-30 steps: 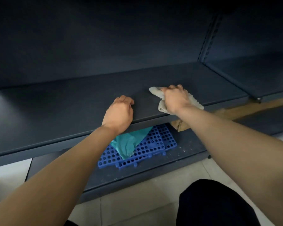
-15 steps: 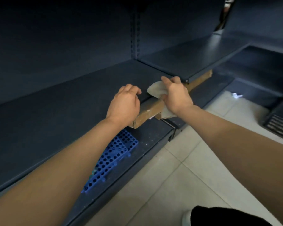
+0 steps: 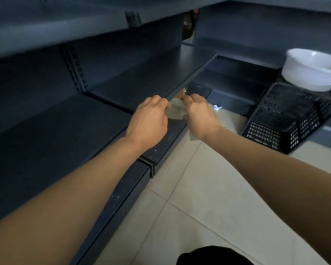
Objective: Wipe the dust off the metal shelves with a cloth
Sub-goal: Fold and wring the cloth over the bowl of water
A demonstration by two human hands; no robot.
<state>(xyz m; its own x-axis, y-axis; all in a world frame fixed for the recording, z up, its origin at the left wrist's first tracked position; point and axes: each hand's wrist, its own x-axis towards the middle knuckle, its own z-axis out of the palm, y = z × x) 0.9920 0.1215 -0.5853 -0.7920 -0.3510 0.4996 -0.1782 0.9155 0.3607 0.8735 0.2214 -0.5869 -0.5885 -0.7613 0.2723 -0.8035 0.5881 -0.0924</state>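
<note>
A pale grey cloth (image 3: 175, 111) hangs between my two hands, just off the front edge of the dark metal shelf (image 3: 65, 134). My left hand (image 3: 148, 121) pinches the cloth's left side with its fingertips. My right hand (image 3: 201, 116) is closed on the cloth's right side, and a corner of cloth shows below the wrist. Most of the cloth is hidden by the hands. A second dark shelf section (image 3: 153, 77) runs on to the right at the same height. Another shelf level (image 3: 55, 25) sits above.
A black perforated plastic crate (image 3: 287, 119) stands on the floor at the right, with a white bowl (image 3: 311, 70) above it. Pale floor tiles (image 3: 199, 197) lie in front of the shelving's base ledge (image 3: 161, 148). A brown wooden piece (image 3: 181, 93) shows under the shelf edge.
The view has swung to the right along the shelving. My right hand lifted the cloth off the shelf, and my left hand left the shelf edge and took hold of the cloth too.
</note>
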